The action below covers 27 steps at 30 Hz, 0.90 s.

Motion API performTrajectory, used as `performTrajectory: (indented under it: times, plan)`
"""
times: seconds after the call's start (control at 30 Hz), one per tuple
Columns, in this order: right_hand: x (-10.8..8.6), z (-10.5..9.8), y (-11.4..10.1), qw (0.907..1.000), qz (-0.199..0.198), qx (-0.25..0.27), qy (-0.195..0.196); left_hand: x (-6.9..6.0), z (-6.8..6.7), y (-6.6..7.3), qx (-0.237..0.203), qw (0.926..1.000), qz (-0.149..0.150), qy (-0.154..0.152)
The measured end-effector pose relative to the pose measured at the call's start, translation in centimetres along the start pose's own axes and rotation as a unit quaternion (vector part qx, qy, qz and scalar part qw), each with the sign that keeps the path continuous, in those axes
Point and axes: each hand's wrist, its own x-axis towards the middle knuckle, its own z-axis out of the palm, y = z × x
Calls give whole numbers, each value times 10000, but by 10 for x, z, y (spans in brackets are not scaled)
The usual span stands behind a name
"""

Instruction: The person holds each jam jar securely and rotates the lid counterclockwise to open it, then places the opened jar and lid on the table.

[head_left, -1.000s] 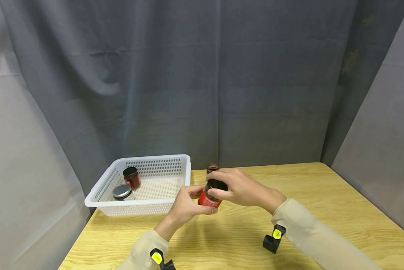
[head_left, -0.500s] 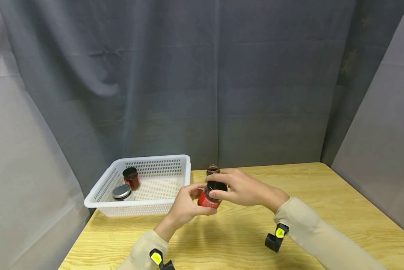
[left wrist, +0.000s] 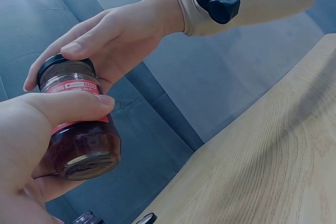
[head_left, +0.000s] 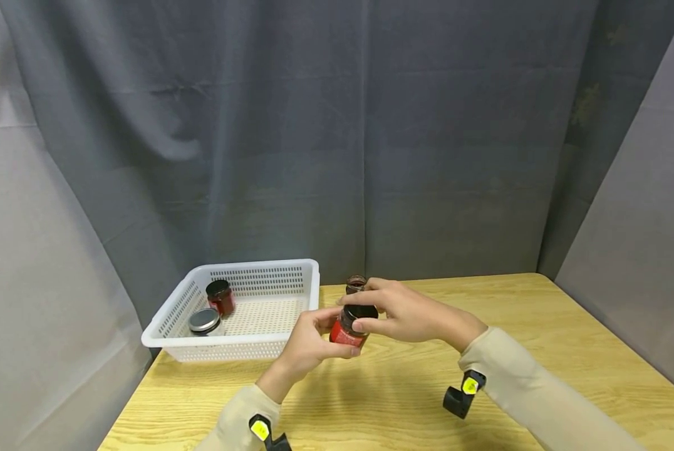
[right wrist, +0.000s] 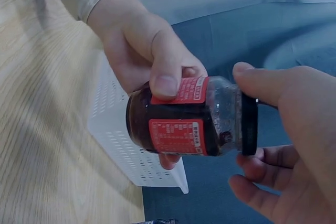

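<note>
My left hand (head_left: 310,341) grips the body of a glass jar (right wrist: 173,116) with a red label and dark red contents. The jar is held tilted above the table. Around its black lid (right wrist: 249,125) curl the thumb and fingers of my right hand (head_left: 407,311). The lid sits on the jar in both wrist views. Behind my hands stands a second glass jar (head_left: 356,283) with its mouth uncovered, its lower part hidden by my right hand. A loose lid (left wrist: 147,219) lies near it, partly cut off by the left wrist view's lower edge.
At the left of the wooden table (head_left: 393,401) stands a white perforated basket (head_left: 230,339). It contains a black-lidded jar (head_left: 220,298) of red contents and a silver-lidded jar (head_left: 205,322). A grey curtain (head_left: 292,138) hangs behind the table.
My right hand has turned slightly about the lid, its forefinger shifting left and its wrist a little to the right. My left hand and the jar have stayed nearly in place.
</note>
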Motion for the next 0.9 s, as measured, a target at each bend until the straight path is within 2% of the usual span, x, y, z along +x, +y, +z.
performTrajectory:
  times: [0.17, 0.5, 0.7, 0.9]
  plan:
    - [1, -2, -1, 9999, -22, 56, -89, 0, 0, -2, -80, 10000, -12, 12]
    - [4, -5, -4, 9998, 73, 66, -195, 1, 1, -5, -296, 9994, 147, 106]
    - [7, -6, -5, 9997, 132, 123, -144, 3, 0, -5, -349, 9991, 215, 75]
    - [7, -2, -9, 9997, 206, 127, 52, 1, -1, -5, -258, 9994, 109, 210]
